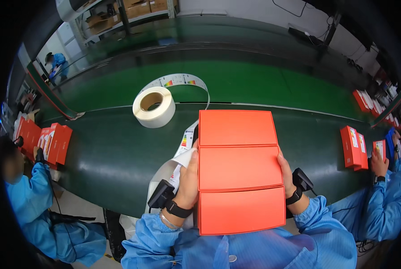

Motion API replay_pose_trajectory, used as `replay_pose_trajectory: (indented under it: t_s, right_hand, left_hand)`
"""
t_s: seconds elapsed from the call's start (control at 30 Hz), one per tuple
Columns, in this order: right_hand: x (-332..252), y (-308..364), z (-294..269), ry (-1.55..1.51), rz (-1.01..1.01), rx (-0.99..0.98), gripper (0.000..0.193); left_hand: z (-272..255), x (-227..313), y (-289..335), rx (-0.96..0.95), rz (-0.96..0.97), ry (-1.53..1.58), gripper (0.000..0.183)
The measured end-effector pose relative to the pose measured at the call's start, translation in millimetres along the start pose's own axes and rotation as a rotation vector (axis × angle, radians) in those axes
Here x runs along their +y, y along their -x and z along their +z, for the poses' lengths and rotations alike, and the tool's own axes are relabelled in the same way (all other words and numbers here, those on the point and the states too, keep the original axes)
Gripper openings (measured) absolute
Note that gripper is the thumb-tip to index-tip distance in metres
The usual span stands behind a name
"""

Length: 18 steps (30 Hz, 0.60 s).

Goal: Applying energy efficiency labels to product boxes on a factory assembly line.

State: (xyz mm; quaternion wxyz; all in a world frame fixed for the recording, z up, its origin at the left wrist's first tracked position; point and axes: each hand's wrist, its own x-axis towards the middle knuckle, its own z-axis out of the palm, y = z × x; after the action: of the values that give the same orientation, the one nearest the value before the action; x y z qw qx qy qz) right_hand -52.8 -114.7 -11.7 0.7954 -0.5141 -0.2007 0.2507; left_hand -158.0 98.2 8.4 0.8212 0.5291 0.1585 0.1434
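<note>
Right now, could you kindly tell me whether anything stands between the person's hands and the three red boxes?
Nothing visible does: the left hand and right hand hold the red boxes from opposite sides. The label strip runs close by on their left; the boxes' undersides are hidden.

So both hands had a grip on three red boxes point(241, 168) lined up edge to edge, left hand point(189, 179) on one side, right hand point(286, 172) on the other. Both wrists had a black strap point(179, 209) on. A fat label roll point(157, 117) sat on the dark green table point(106, 152) up and to the left, its printed strip point(178, 80) looping behind it and running down near the left hand. Over at the left, a co-worker point(32, 197) in blue had a hand at some red cartons point(54, 143). On the right, another person point(389, 193), also in blue, was holding a small red box point(380, 147).
</note>
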Motion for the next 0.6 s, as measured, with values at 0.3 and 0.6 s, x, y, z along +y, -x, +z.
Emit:
replay_pose_trajectory:
  t_s: [0.3,0.6]
  right_hand:
    - [-50.0,-24.0,-6.4,0.581,-0.446,0.195,0.045]
    - [-106.6,-36.2,132.1,0.831,-0.703,-0.635,0.026]
  left_hand:
    - [-29.0,24.7,6.9,0.059,0.203,-0.083,0.044]
    - [-20.2,97.4,86.6,-0.261,0.100,-0.350,0.044]
